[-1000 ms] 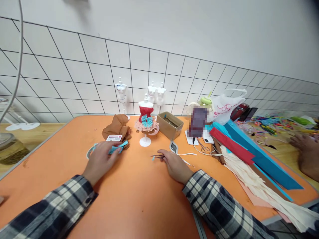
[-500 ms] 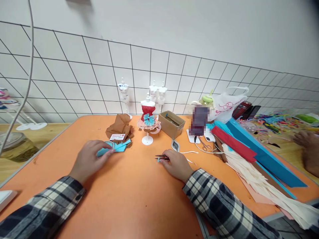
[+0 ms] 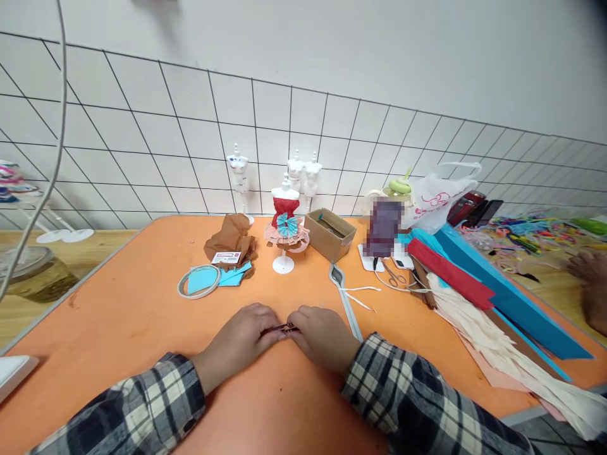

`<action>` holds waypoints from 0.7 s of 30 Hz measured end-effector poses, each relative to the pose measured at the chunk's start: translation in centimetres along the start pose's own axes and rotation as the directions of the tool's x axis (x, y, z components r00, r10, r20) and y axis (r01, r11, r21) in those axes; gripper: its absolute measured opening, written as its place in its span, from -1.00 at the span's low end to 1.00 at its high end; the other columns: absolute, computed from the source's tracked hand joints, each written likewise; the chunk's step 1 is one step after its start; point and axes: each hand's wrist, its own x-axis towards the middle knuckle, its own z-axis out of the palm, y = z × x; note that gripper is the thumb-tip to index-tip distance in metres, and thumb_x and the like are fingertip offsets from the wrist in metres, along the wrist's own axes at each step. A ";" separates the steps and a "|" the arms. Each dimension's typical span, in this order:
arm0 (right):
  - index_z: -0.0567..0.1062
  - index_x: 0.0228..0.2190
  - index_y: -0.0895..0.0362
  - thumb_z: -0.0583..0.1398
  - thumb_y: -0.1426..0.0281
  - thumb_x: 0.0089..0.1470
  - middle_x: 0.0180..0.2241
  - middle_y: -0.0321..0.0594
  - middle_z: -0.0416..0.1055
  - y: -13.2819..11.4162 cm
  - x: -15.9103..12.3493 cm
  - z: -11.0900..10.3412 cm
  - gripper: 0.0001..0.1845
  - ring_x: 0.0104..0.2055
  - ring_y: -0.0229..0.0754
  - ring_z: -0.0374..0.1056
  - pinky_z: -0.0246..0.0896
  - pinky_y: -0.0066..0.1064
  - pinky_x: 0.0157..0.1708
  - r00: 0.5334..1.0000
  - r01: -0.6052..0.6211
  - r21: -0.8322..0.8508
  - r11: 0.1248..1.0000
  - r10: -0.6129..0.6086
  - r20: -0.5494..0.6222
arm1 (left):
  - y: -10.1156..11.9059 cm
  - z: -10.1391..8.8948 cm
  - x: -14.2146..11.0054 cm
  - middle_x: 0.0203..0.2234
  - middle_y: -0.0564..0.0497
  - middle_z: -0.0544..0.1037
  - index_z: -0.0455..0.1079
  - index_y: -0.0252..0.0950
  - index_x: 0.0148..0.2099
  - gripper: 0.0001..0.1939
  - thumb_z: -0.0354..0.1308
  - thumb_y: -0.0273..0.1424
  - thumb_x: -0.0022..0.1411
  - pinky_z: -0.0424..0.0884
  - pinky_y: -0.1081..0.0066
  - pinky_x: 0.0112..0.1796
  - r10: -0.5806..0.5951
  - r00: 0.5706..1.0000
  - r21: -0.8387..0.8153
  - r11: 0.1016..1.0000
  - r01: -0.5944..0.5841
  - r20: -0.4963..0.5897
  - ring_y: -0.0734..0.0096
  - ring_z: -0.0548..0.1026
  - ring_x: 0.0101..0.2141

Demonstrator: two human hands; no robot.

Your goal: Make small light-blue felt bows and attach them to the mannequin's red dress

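Observation:
In front of me, small dark thread snips (image 3: 286, 327) lie between my two hands. My right hand (image 3: 322, 335) is closed on their handle end. Fingers of my left hand (image 3: 246, 335) are closed at the blade end, which they mostly cover. Beyond my left hand, a white ring-shaped roll (image 3: 181, 289) rests on light blue crepe paper (image 3: 228, 278) beside crumpled brown paper (image 3: 230, 234). Further back stands a small white dress form (image 3: 283, 264) wearing a red top, a blue bow (image 3: 287, 225) and a pink and brown ruffled skirt.
A cardboard box (image 3: 331, 243) and more dress forms (image 3: 238, 170) stand at the back. To the right lie a grey strap (image 3: 348, 306), scissors (image 3: 394, 276), a phone (image 3: 385, 229), a plastic bag (image 3: 439, 202) and folded crepe paper (image 3: 450, 275). Another person's hand (image 3: 590, 272) is at far right.
My left hand has let go of the white roll and moved right to the snips. My right hand has drawn the snips nearer to me and slightly left.

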 end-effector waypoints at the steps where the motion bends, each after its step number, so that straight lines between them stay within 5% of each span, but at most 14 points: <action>1: 0.42 -0.28 0.10 0.08 0.27 0.25 -0.31 -0.23 0.45 0.3 0.0 -0.1 -0.81 -0.31 -0.16 0.37 0.09 -0.38 -0.41 1.000 -0.021 0.017 1.000 0.020 0.006 | -0.3 -0.3 -0.1 -0.41 -0.03 0.57 0.51 -0.20 -0.27 -0.70 0.04 -0.16 0.31 0.32 0.34 -0.26 -0.004 1.000 0.048 0.999 0.004 -0.002 0.26 0.47 -0.31; 3: 0.43 -0.25 0.10 0.10 0.30 0.24 -0.28 -0.22 0.47 0.8 0.0 -0.4 -0.83 -0.28 -0.16 0.39 0.12 -0.38 -0.37 0.998 -0.064 0.065 0.996 0.063 0.015 | -1.2 -0.8 -0.2 -0.43 -0.03 0.58 0.52 -0.19 -0.29 -0.70 0.04 -0.16 0.30 0.31 0.34 -0.30 -0.047 0.999 0.099 0.994 0.047 -0.004 0.24 0.48 -0.34; 6: 0.47 -0.21 0.11 0.16 0.33 0.19 -0.25 -0.21 0.50 1.7 -0.1 -0.9 -0.84 -0.21 -0.16 0.39 0.17 -0.37 -0.26 0.998 -0.070 0.165 0.984 0.068 0.018 | -2.8 -1.4 -0.2 -0.40 -0.01 0.60 0.51 -0.20 -0.31 -0.71 0.05 -0.17 0.28 0.34 0.38 -0.30 -0.187 0.981 -0.032 0.982 0.185 -0.059 0.28 0.51 -0.34; 11: 0.46 -0.01 0.10 0.27 0.28 0.09 -0.15 -0.16 0.52 4.2 -0.2 -1.9 -0.58 -0.08 -0.14 0.37 0.20 -0.31 -0.06 0.995 0.047 0.344 0.938 -0.014 -0.099 | -3.3 -1.7 0.2 -0.47 0.02 0.59 0.51 -0.26 -0.23 -0.63 0.10 -0.09 0.16 0.35 0.44 -0.51 -0.512 0.838 -0.406 0.817 0.409 -0.187 0.39 0.46 -0.54; 16: 0.57 -0.17 0.09 0.18 0.46 0.14 -0.23 -0.17 0.53 7.8 -0.5 -2.1 -0.78 -0.13 -0.16 0.37 0.21 -0.30 -0.08 0.987 -0.068 0.231 0.970 0.099 -0.124 | -2.2 -1.0 0.4 -0.48 0.00 0.63 0.54 -0.28 -0.26 -0.63 0.27 -0.11 -0.03 0.50 0.37 -0.40 -0.576 0.817 -0.640 0.643 0.421 -0.041 0.31 0.56 -0.47; 21: 0.58 -0.25 0.09 0.18 0.45 0.16 -0.26 -0.20 0.49 8.7 -0.5 -1.3 -0.83 -0.15 -0.19 0.36 0.20 -0.36 -0.12 0.997 -0.064 0.191 0.979 0.069 -0.022 | -2.2 -0.4 0.4 -0.17 -0.17 0.63 0.45 -0.30 -0.05 -0.42 0.34 -0.08 -0.07 0.50 0.21 -0.09 -0.570 0.821 -0.852 0.409 0.326 0.041 0.16 0.60 -0.16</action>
